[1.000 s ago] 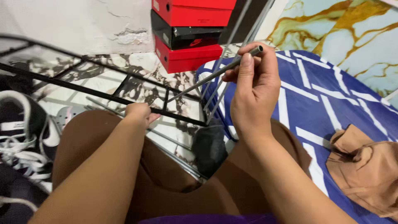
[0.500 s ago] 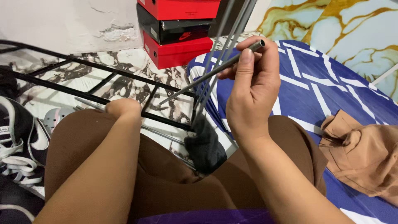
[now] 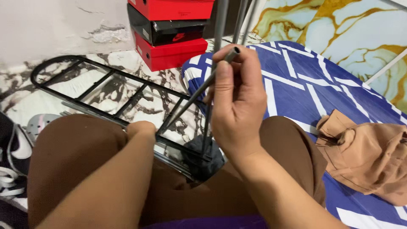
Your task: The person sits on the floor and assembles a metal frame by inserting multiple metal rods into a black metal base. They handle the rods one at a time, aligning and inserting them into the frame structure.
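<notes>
Since the earlier views the left hand (image 3: 142,129) has stayed closed on the black rack frame (image 3: 106,87) at the knee, while the right hand (image 3: 239,106), fingers pinched shut on the grey rod (image 3: 199,91), has raised it, its long axis running from frame joint up-right toward the shoe boxes (image 3: 169,29).

we see our left hand (image 3: 142,129) and right hand (image 3: 237,104) bare, forearms unsleeved, no rings or watch showing. brown trousers (image 3: 76,157) cover both legs; a purple hem (image 3: 203,222) shows below.
</notes>
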